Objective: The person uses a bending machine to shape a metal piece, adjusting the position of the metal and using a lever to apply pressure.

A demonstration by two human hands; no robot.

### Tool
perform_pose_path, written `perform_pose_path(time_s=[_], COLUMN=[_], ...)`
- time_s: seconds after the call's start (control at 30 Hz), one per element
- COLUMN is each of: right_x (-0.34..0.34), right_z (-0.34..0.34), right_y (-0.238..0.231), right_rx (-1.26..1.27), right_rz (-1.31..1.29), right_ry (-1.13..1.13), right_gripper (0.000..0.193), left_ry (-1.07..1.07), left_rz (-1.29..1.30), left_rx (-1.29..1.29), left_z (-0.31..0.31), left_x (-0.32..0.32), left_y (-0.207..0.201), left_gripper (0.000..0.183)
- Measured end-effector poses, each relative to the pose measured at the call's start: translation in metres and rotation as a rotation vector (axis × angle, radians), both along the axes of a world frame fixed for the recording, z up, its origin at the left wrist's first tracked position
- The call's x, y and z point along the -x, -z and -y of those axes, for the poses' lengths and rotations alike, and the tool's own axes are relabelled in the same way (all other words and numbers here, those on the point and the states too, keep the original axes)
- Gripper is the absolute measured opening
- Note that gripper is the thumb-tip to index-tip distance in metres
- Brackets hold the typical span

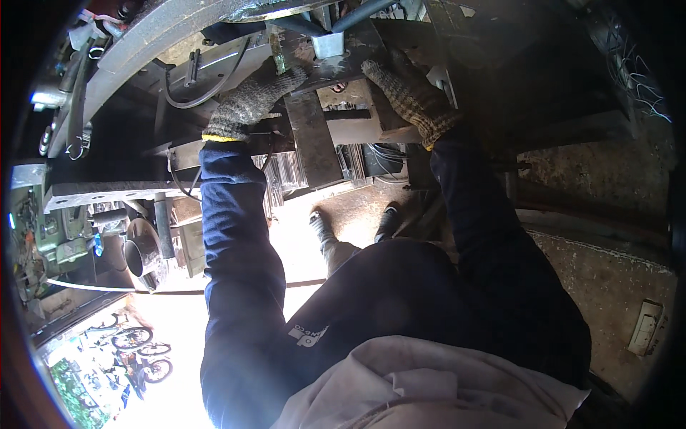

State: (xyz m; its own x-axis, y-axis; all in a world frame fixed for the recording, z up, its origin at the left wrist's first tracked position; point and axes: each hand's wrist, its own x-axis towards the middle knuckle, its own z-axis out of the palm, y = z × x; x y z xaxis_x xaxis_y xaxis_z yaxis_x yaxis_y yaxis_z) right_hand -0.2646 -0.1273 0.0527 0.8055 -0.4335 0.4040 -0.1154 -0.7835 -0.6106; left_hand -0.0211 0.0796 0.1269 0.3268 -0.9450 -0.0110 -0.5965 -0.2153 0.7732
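Both hands wear grey knitted gloves with yellow at the cuffs. In front of me lies a dark flat metal plate [343, 66], and a short light-grey square metal piece [329, 46] stands on it. My left hand [254, 101] closes on the plate's left side. From the right, my right hand [411, 94] grips the opposite side, its fingertips at the plate's edge. Two dark bars [357, 14] slant down to the square piece. Below the plate, a flat steel bar [313, 136] runs toward me. Most of the fingers' undersides are hidden.
A large curved metal frame [136, 61] arches at upper left, with wrenches [77, 121] hanging beside it. A machine [68, 232] and a wide pipe [143, 250] stand at left. Parked bicycles [136, 339] show outside. Loose wires [632, 79] hang at right.
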Motion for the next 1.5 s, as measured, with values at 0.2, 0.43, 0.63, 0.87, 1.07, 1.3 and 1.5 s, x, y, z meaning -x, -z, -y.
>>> perform_pose_path(time_s=[0.2,0.43,0.63,0.87,1.07,1.3,1.5], right_x=[-0.005,-0.005,-0.007,-0.003,-0.001,-0.003,-0.011], right_z=[-0.011,0.004,0.004,0.006,-0.004,-0.011,-0.009], right_y=[-0.014,0.004,0.01,0.009,-0.003,-0.015,-0.044], right_rx=[-0.262,-0.077,0.077,-0.125,-0.081,0.024,-0.155], right_rz=[-0.006,0.023,0.062,-0.001,-0.033,0.044,0.49], right_ry=[0.084,-0.005,-0.007,0.006,-0.016,0.136,0.165], right_gripper=[0.058,0.055,0.053,0.044,0.046,0.06,0.063], left_ry=[-0.065,-0.045,-0.048,-0.029,-0.08,-0.031,-0.031], left_rz=[-0.071,0.024,0.011,0.026,0.037,-0.141,-0.16], left_rx=[-0.104,0.026,0.052,0.083,0.056,-0.018,0.045], left_z=[0.002,-0.001,-0.003,0.001,-0.002,0.002,0.003], left_x=[-0.004,0.007,0.006,0.016,0.013,0.001,-0.001], left_y=[0.004,-0.006,-0.001,-0.011,-0.007,0.003,0.008], left_gripper=[0.067,0.066,0.065,0.059,0.061,0.068,0.071])
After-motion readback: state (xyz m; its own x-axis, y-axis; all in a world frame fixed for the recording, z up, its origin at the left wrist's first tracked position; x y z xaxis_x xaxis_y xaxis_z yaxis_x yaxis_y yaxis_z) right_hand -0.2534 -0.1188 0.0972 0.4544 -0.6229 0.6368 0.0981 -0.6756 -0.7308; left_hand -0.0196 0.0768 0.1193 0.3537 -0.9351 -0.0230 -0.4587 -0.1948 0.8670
